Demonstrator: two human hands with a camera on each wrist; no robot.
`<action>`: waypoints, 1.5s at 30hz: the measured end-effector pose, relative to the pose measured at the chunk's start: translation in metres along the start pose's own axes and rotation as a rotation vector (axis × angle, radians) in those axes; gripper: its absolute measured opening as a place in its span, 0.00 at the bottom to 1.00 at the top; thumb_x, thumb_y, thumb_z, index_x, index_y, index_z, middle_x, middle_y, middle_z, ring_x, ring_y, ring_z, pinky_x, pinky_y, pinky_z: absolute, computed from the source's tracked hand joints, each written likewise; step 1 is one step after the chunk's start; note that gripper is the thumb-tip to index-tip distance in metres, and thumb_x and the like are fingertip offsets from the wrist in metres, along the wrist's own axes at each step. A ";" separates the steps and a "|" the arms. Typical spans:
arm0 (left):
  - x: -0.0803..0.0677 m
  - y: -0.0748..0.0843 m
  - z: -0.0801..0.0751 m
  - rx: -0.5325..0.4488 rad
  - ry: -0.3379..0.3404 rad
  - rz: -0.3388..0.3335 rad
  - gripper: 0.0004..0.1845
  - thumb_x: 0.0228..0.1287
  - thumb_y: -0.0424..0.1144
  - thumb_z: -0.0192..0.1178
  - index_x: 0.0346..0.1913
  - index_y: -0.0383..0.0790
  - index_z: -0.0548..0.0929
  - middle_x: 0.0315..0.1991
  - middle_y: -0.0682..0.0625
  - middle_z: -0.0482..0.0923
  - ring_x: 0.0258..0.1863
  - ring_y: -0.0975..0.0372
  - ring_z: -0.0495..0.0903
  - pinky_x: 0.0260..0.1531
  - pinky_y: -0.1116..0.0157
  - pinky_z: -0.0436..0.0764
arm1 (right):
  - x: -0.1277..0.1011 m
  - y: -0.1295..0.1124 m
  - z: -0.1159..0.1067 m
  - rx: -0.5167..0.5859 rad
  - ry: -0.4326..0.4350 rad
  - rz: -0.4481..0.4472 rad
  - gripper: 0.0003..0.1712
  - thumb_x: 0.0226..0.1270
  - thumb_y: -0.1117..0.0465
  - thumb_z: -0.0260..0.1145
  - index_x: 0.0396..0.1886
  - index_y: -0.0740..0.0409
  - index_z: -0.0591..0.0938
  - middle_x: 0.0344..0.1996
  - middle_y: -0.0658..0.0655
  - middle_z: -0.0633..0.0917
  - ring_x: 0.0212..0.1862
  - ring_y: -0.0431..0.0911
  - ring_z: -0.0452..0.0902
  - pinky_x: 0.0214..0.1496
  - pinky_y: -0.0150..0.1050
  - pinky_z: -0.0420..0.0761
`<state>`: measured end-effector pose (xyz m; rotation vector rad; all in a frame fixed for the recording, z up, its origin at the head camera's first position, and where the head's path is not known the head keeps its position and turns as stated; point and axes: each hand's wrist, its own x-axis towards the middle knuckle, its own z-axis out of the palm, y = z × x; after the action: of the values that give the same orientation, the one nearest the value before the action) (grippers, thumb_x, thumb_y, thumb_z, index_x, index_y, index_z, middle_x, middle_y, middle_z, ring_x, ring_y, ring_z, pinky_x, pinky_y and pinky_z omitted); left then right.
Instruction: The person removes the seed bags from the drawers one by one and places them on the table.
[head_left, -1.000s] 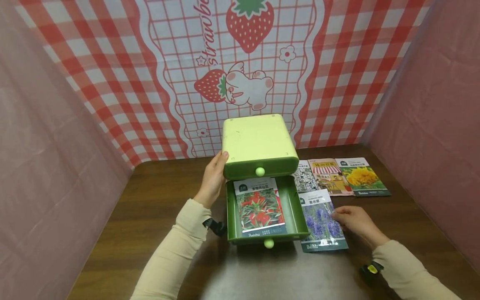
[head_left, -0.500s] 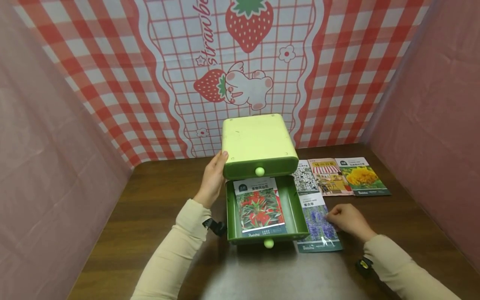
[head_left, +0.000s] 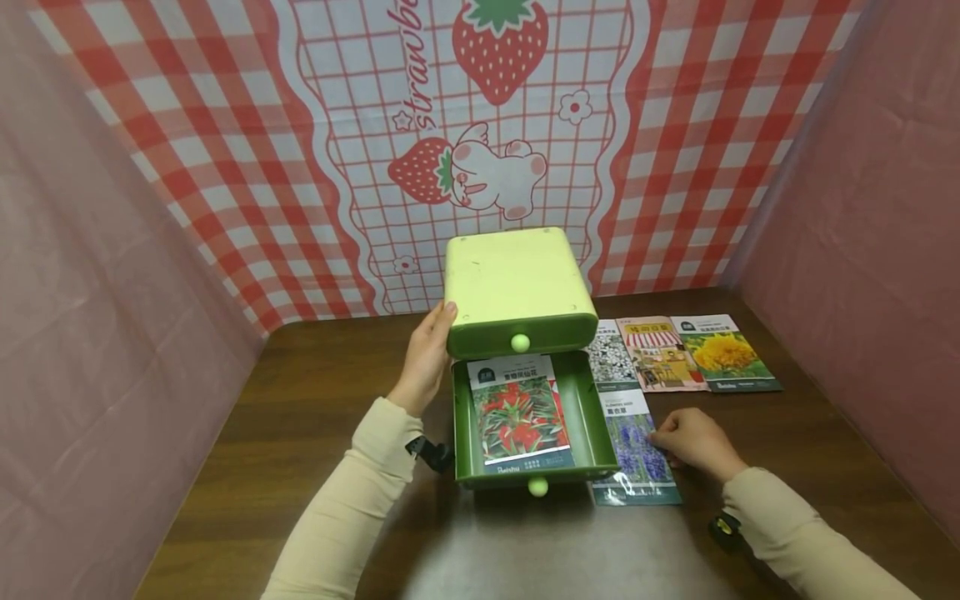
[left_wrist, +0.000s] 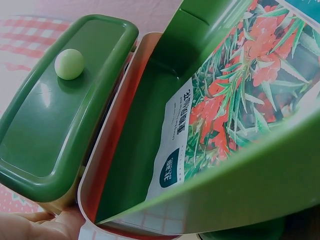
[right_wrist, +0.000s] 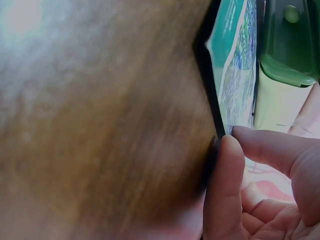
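A small two-tier drawer chest [head_left: 517,275] stands on the table [head_left: 315,392], its upper drawer [head_left: 480,338] closed and its lower drawer [head_left: 495,482] pulled well out. Inside the lower drawer lies a red balsam seed packet [head_left: 521,417], picture side up; a red-flowered edge shows from beneath it, probably a second packet.

The right hand [head_left: 697,442] pinches the edge of a lavender seed packet [head_left: 637,446] between thumb and index finger, just outside the drawer's right wall; whether the packet rests flat on the table cannot be told. The left hand [head_left: 423,358] lies against the chest's left side, thumb at the front corner; how its other fingers bend is hidden.

Behind the lavender packet, a white-flowered packet [head_left: 612,354], a pink shop-front packet [head_left: 660,358] and a yellow-flowered packet [head_left: 723,354] form a row.

Judged from this arrangement, the work appears partly done: the lower drawer is open and at least one packet is inside, while four remain outside and the drawer is not closed.
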<state>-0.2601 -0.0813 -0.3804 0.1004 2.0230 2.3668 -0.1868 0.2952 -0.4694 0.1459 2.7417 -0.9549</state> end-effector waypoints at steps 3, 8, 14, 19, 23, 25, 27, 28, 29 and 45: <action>0.000 0.000 0.001 -0.007 0.000 0.004 0.34 0.76 0.54 0.48 0.77 0.41 0.57 0.75 0.47 0.59 0.68 0.56 0.69 0.69 0.58 0.70 | 0.000 0.000 0.000 -0.013 0.001 0.013 0.12 0.62 0.58 0.69 0.26 0.63 0.81 0.21 0.53 0.81 0.21 0.43 0.78 0.24 0.37 0.78; 0.000 0.000 0.001 -0.011 -0.006 0.011 0.34 0.76 0.54 0.48 0.77 0.40 0.57 0.75 0.47 0.59 0.69 0.56 0.68 0.69 0.57 0.69 | 0.002 0.001 -0.002 -0.022 -0.005 0.021 0.13 0.62 0.57 0.69 0.26 0.63 0.81 0.22 0.54 0.82 0.21 0.43 0.78 0.24 0.37 0.78; 0.000 -0.001 0.000 0.005 -0.004 0.005 0.35 0.75 0.55 0.48 0.77 0.41 0.56 0.76 0.47 0.57 0.70 0.56 0.67 0.70 0.57 0.69 | 0.003 -0.001 -0.011 0.014 -0.001 -0.036 0.14 0.65 0.56 0.66 0.30 0.66 0.82 0.23 0.54 0.83 0.24 0.44 0.78 0.26 0.38 0.80; 0.001 -0.002 0.000 0.019 0.002 0.000 0.37 0.75 0.55 0.49 0.77 0.40 0.55 0.77 0.46 0.55 0.72 0.55 0.63 0.71 0.58 0.67 | 0.001 -0.015 -0.025 0.088 0.062 -0.147 0.17 0.71 0.57 0.60 0.38 0.71 0.83 0.26 0.57 0.85 0.28 0.44 0.80 0.29 0.36 0.83; 0.002 -0.002 -0.001 0.026 -0.002 0.001 0.37 0.75 0.56 0.49 0.77 0.40 0.54 0.77 0.46 0.54 0.73 0.55 0.61 0.71 0.57 0.66 | -0.005 -0.038 -0.039 0.162 0.118 -0.220 0.21 0.75 0.55 0.58 0.45 0.73 0.81 0.31 0.63 0.86 0.31 0.46 0.83 0.33 0.38 0.86; 0.001 -0.002 -0.001 0.033 -0.010 0.000 0.38 0.74 0.57 0.48 0.77 0.41 0.53 0.78 0.47 0.53 0.74 0.56 0.59 0.72 0.56 0.65 | -0.009 -0.051 -0.044 0.189 0.147 -0.267 0.22 0.75 0.53 0.57 0.47 0.72 0.81 0.34 0.65 0.86 0.32 0.44 0.83 0.35 0.37 0.86; 0.001 -0.002 -0.002 0.034 -0.016 0.000 0.38 0.74 0.58 0.48 0.78 0.42 0.53 0.78 0.47 0.53 0.74 0.56 0.59 0.72 0.56 0.65 | -0.015 -0.064 -0.048 0.185 0.187 -0.315 0.21 0.75 0.52 0.58 0.46 0.69 0.81 0.35 0.65 0.86 0.32 0.40 0.82 0.35 0.35 0.85; 0.002 -0.002 -0.002 0.031 -0.017 -0.001 0.38 0.74 0.58 0.48 0.78 0.42 0.53 0.78 0.48 0.53 0.75 0.55 0.59 0.72 0.56 0.65 | -0.018 -0.071 -0.049 0.179 0.205 -0.337 0.20 0.75 0.52 0.58 0.45 0.68 0.82 0.36 0.65 0.86 0.32 0.38 0.82 0.35 0.34 0.84; 0.002 -0.002 -0.001 0.028 -0.016 0.000 0.38 0.74 0.58 0.48 0.78 0.42 0.53 0.78 0.47 0.53 0.74 0.55 0.59 0.72 0.56 0.65 | -0.021 -0.078 -0.049 0.166 0.223 -0.358 0.19 0.74 0.52 0.59 0.45 0.66 0.82 0.36 0.64 0.86 0.32 0.37 0.81 0.34 0.33 0.83; 0.000 0.001 0.001 0.025 0.017 -0.004 0.36 0.75 0.55 0.48 0.77 0.39 0.54 0.77 0.46 0.54 0.74 0.55 0.61 0.72 0.58 0.65 | -0.027 -0.151 0.002 -0.072 0.014 -0.563 0.33 0.70 0.52 0.64 0.68 0.64 0.70 0.61 0.66 0.77 0.53 0.56 0.79 0.51 0.53 0.81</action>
<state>-0.2602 -0.0801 -0.3796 0.0763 2.0585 2.3489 -0.1856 0.1755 -0.3737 -0.6653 2.8765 -0.9701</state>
